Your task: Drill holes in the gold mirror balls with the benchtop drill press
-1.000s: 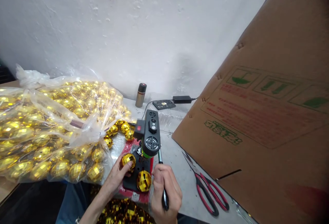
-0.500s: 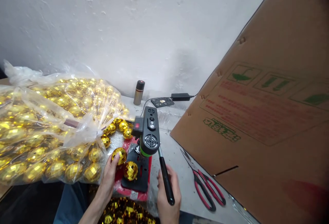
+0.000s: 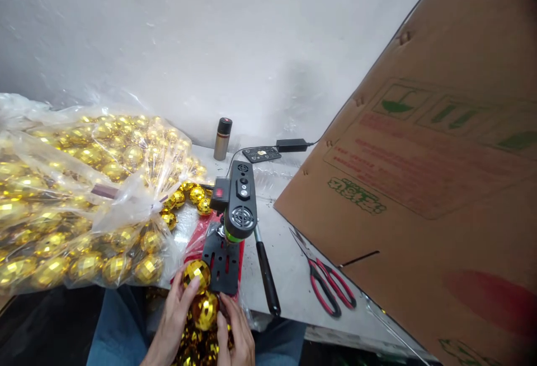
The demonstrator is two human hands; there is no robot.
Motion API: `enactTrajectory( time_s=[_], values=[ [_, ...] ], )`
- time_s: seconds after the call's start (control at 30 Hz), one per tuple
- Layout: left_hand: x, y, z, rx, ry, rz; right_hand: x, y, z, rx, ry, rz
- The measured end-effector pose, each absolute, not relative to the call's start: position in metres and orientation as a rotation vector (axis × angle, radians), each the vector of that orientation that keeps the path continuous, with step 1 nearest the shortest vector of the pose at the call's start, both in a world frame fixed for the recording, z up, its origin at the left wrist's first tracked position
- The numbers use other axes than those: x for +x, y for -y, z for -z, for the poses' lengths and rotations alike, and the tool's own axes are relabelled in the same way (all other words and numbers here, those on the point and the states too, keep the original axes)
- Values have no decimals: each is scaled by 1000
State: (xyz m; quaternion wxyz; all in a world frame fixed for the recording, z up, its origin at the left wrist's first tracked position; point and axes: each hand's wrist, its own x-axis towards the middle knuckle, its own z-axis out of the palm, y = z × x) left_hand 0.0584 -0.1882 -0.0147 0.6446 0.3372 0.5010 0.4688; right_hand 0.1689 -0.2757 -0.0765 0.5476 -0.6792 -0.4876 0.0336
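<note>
My left hand [image 3: 174, 310] is closed around a gold mirrored ball [image 3: 196, 275], its thumb pressed to the side. Just below it, a second gold mirrored ball [image 3: 205, 311] sits between both hands, with the fingers of my right hand [image 3: 237, 329] curled against its right side. Above them stands a small black hand press [image 3: 241, 203] with a flat slotted base plate [image 3: 224, 265]. Its black-gripped lever [image 3: 267, 279] points down toward me, with no hand on it. Further gold balls [image 3: 191, 349] lie below my hands, in front of the table edge.
Clear plastic bags [image 3: 84, 203] full of gold balls fill the left side. Red-handled scissors [image 3: 331, 285] lie right of the lever, beside a large tilted cardboard box [image 3: 398, 187]. A small bottle [image 3: 222, 139], a phone-like black slab [image 3: 262, 154] and a black adapter [image 3: 291, 145] sit near the wall.
My right hand has left the lever and moved left to the second ball. That ball has come off the base plate toward me, and my left hand has lowered with its ball.
</note>
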Motion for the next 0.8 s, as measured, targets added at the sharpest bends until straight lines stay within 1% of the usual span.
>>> enactTrajectory(
  time_s=[0.13, 0.27, 0.37, 0.5, 0.67, 0.8],
  values=[
    [62, 182, 7, 582, -1043, -1101, 178, 287, 81, -1611, 1124, -65],
    [68, 162, -2, 368, -981, -1097, 184, 281, 67, -1553, 1088, -104],
    [71, 151, 1, 360, -989, -1063, 186, 275, 55, -1501, 1089, -143],
    [76, 144, 15, 621, -1049, -1079, 191, 272, 52, -1493, 1146, -131],
    [89, 137, 32, 1107, -1212, -1152, 195, 275, 65, -1510, 1187, -83],
    [94, 136, 40, 1484, -1282, -1115, 193, 278, 72, -1513, 1194, -74]
  ],
)
